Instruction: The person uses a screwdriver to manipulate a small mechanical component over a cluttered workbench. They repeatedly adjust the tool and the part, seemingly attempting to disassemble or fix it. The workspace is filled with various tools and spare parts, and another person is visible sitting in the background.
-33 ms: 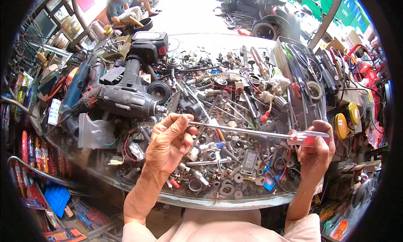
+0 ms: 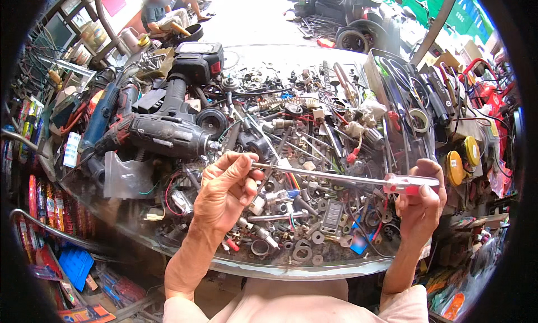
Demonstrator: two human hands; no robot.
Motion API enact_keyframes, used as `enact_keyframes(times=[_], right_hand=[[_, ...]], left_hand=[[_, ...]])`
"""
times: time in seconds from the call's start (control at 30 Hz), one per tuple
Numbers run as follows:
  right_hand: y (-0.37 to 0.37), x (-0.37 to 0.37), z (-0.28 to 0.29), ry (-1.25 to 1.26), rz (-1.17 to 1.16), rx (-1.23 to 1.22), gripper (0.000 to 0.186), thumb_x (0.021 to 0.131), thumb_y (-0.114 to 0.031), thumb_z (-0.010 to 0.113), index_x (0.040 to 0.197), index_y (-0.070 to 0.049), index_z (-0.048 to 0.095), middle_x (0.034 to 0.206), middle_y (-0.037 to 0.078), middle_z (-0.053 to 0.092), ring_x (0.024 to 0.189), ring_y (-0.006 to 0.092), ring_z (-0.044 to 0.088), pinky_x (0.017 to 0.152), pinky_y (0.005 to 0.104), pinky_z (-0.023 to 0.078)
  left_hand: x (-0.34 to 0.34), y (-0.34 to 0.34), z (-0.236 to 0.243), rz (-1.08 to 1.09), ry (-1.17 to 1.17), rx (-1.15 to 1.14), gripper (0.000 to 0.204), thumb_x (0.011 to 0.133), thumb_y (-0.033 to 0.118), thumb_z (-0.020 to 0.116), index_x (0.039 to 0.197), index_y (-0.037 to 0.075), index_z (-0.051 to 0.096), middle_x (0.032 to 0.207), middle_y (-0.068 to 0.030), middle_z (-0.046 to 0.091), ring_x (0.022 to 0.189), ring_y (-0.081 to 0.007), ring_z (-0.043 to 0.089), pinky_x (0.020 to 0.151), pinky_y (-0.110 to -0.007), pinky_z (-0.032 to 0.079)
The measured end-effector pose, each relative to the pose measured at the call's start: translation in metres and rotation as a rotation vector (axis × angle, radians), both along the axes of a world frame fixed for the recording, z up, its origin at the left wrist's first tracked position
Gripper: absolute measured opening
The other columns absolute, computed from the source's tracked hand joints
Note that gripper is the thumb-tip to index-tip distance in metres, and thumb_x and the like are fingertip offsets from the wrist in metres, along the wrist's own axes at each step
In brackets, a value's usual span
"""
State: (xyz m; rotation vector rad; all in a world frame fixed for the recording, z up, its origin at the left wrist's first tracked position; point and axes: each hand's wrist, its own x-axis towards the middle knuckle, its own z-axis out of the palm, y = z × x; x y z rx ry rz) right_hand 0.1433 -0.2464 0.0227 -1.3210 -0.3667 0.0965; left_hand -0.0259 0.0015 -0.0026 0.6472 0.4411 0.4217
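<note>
A long screwdriver [image 2: 330, 176] lies almost level across my view, over the cluttered bench. My right hand [image 2: 421, 202] is closed around its clear and red handle [image 2: 401, 185], with thumb and fingers on the end of the grip. At the other end of the shaft, my left hand [image 2: 227, 185] pinches at the tip between thumb and forefinger. Its other fingers are curled loosely. Whether some small part sits at the tip between those fingers, I cannot make out. Loose hardware lies beneath the shaft.
A black cordless impact wrench [image 2: 168, 129] lies left of my left hand, beside a clear plastic bag [image 2: 126, 177]. Bolts, washers [image 2: 302, 253], wires and springs cover the bench. A metal tray [image 2: 372, 70] with tools stands at right. Another person [image 2: 162, 14] sits far left.
The screwdriver's handle has turned slightly in my right hand, and the fingers there have shifted a little. My left hand stays in place at the tip.
</note>
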Motion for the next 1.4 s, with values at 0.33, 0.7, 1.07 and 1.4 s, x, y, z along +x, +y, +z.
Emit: enact_keyframes(times=[0.33, 0.7, 1.07, 1.4], right_hand=[[-0.008, 0.002, 0.005, 0.024, -0.009, -0.142, 0.034, 0.091, -0.031, 0.054, 0.101, 0.001, 0.052, 0.065, 0.004, 0.056, 0.04, 0.0034, 0.041, 0.035, 0.0171, 0.029], [-0.012, 0.003, 0.004, 0.08, 0.01, -0.207, 0.044, 0.088, -0.042, 0.057, 0.098, 0.001, 0.052, 0.06, 0.002, 0.056, 0.039, 0.0026, 0.039, 0.034, 0.0149, 0.026], [-0.009, 0.003, 0.003, 0.061, 0.035, -0.144, 0.05, 0.088, -0.042, 0.057, 0.105, 0.004, 0.049, 0.074, 0.007, 0.054, 0.043, 0.0063, 0.044, 0.034, 0.0182, 0.031], [0.003, -0.005, 0.009, 0.018, -0.006, 0.018, 0.039, 0.088, -0.028, 0.051, 0.11, 0.005, 0.048, 0.079, 0.008, 0.055, 0.044, 0.0084, 0.049, 0.036, 0.0199, 0.04]], left_hand=[[0.001, 0.001, -0.004, -0.004, -0.02, -0.019, 0.019, 0.088, 0.015, 0.062, 0.099, -0.001, 0.062, 0.079, -0.0154, 0.066, 0.058, -0.0113, 0.063, 0.043, -0.018, 0.042], [0.0, 0.003, -0.003, 0.008, -0.036, -0.008, 0.02, 0.089, 0.016, 0.061, 0.099, -0.001, 0.062, 0.078, -0.0148, 0.066, 0.058, -0.0105, 0.062, 0.042, -0.018, 0.042], [-0.001, 0.002, -0.005, 0.008, -0.032, 0.011, 0.02, 0.089, 0.017, 0.061, 0.099, 0.0, 0.062, 0.079, -0.015, 0.067, 0.056, -0.01, 0.062, 0.041, -0.017, 0.042], [0.0, 0.001, -0.002, -0.017, -0.027, 0.007, 0.021, 0.089, 0.018, 0.061, 0.099, 0.0, 0.062, 0.078, -0.0151, 0.067, 0.056, -0.0099, 0.062, 0.041, -0.017, 0.042]])
